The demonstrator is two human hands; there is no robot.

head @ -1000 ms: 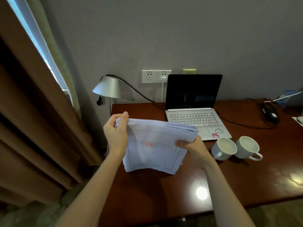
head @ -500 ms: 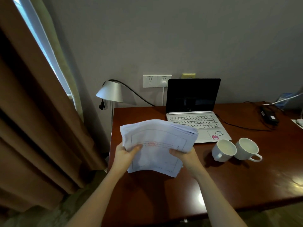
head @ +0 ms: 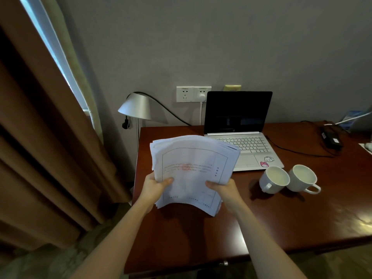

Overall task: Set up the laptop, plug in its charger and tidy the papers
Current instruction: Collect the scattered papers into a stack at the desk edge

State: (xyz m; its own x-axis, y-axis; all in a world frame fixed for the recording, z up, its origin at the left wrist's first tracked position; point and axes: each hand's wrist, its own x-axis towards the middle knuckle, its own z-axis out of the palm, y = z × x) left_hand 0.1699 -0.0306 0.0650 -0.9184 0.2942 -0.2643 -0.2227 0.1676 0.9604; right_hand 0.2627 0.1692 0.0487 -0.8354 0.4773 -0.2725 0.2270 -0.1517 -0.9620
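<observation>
A stack of white papers [head: 193, 168] with a red stamp is held above the left part of the brown desk [head: 201, 234]. My left hand [head: 155, 187] grips its lower left edge and my right hand [head: 223, 189] grips its lower right edge, thumbs on top. The silver laptop [head: 247, 146] stands open with a dark screen at the back of the desk. A black cable [head: 291, 151] runs from its right side to the black charger brick [head: 331, 137]. A white plug [head: 202, 95] sits in the wall socket [head: 185, 94].
Two white cups [head: 274, 179] [head: 304, 178] stand right of the papers, in front of the laptop. A silver lamp [head: 135, 106] stands off the desk's back left corner. Brown curtains [head: 40, 137] hang at the left. The desk's front edge runs near my forearms.
My left hand has slid from the top left of the stack down to its lower left edge. The stack now stands more upright and bows outward. My right hand has kept its grip.
</observation>
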